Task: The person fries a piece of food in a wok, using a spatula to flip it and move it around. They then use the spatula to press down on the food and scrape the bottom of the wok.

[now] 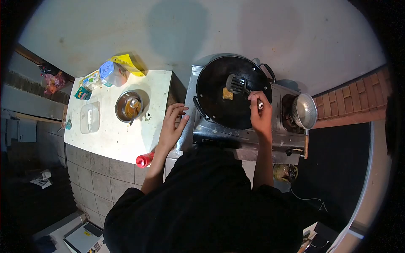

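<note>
A black wok (223,114) with two side handles stands on the left burner of a metal gas stove (202,135). Inside it lies one browned, squarish piece of food (227,94). My right hand (260,107) is closed around the handle of a slotted spatula (236,83), whose black head overlaps the upper edge of the food. My left hand (172,124) hangs over the gap between the stove and the white table, holding nothing, its fingers loosely spread and a little bent. The wok's left handle (200,108) is the nearest thing to its right.
On the white table (107,145) are a metal bowl (119,110) with orange-brown liquid and a spoon, a clear tray (90,118), a blue-lidded container (112,74), packets and a red-capped bottle (144,160). A saucepan (304,110) sits on the right burner, handle toward me.
</note>
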The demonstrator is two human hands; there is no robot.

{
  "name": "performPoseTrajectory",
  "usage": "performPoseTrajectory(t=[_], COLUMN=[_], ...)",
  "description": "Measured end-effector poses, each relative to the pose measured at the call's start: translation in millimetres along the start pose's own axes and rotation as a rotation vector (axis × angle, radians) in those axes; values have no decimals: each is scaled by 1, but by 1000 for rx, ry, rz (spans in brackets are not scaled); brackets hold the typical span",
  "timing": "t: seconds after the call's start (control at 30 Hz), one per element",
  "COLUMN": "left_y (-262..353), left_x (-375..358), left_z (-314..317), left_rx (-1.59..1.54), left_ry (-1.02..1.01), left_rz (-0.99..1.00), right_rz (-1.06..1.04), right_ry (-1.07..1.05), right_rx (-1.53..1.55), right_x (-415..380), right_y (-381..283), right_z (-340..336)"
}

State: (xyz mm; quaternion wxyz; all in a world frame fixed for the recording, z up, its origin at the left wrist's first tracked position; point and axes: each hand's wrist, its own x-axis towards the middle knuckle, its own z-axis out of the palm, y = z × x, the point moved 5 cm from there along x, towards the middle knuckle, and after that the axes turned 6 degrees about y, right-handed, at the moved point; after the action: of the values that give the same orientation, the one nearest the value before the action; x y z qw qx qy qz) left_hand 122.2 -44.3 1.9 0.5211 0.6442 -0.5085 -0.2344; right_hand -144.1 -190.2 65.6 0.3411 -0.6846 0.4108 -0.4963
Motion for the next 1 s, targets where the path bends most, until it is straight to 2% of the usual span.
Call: performPoseTrajectory(t=[0.23, 0.33, 0.5, 0.63, 1.0], left_y=[-3, -5, -4, 0, 4], left_x=[1, 2, 4, 6, 12], left_z=[0, 1, 0, 6, 14], left_rx=[3, -8, -2, 15, 26], left_ry=[5, -7, -8, -19, -51], left_rz=[-11, -54, -55, -29, -36], right_rz=[-35, 75, -4, 71, 117], right_ry=[7, -31, 111, 174, 175], right_rx=[-84, -58, -60, -99, -104], right_x=[0, -2, 1, 5, 2], right_y=[0, 7, 2, 12, 27], right_z=[-4, -3, -18, -31, -35])
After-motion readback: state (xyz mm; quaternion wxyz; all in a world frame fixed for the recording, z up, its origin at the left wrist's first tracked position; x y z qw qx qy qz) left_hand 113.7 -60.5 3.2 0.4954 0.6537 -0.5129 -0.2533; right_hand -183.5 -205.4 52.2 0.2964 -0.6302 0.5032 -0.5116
